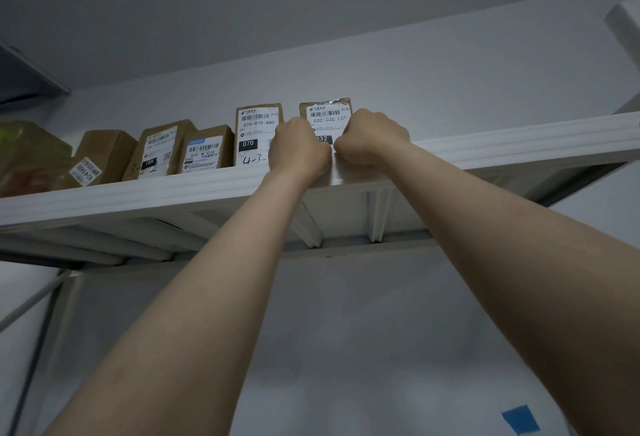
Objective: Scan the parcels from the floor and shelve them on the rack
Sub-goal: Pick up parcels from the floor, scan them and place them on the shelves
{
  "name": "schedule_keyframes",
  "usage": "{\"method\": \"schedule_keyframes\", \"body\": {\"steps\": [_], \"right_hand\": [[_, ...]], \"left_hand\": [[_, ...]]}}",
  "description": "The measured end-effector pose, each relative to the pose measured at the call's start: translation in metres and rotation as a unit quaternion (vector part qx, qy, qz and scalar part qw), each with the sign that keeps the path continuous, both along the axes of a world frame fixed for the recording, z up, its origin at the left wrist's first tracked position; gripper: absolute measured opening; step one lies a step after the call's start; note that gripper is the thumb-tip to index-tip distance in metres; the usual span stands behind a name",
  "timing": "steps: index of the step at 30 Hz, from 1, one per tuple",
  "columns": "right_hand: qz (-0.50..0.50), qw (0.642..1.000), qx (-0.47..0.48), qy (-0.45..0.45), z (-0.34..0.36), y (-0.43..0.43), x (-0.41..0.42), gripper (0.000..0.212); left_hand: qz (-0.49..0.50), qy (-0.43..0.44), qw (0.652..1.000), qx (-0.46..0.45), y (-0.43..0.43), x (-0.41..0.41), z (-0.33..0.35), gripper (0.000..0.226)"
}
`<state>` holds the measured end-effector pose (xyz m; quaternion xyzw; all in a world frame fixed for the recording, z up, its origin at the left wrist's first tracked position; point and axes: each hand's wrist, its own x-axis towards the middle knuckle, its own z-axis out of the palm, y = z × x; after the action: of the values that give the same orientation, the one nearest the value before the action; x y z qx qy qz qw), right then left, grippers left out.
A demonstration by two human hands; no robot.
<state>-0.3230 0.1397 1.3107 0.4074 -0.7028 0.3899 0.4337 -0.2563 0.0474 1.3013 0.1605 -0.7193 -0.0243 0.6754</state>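
Note:
I look up at the top shelf of a white metal rack [138, 190]. A brown cardboard parcel [327, 115] with a white label reading 032 stands upright on the shelf. Both my arms reach up to it. My left hand [298, 148] is at its lower left corner and my right hand [370, 138] at its lower right, both with fingers curled at the parcel's bottom edge. My hands hide the lower part of the parcel. Just left of it stands a parcel labelled 070 [258, 134].
More brown parcels [204, 151] line the shelf to the left, ending in a greenish wrapped bundle [27, 155]. Right of the 032 parcel the shelf edge [519, 145] runs on with nothing standing on it. A white wall is behind; blue tape [519, 418] marks it lower right.

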Motion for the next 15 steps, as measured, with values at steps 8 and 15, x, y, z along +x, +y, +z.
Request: {"method": "schedule_keyframes", "body": {"steps": [8, 15], "right_hand": [[-0.003, 0.999, 0.036, 0.012, 0.0, -0.011, 0.013, 0.034], [-0.014, 0.999, 0.023, 0.018, -0.005, -0.015, 0.016, 0.034]], "left_hand": [[0.071, -0.066, 0.995, 0.012, -0.009, 0.009, 0.0, 0.034], [0.029, -0.059, 0.998, -0.009, -0.013, 0.015, -0.008, 0.03]]}}
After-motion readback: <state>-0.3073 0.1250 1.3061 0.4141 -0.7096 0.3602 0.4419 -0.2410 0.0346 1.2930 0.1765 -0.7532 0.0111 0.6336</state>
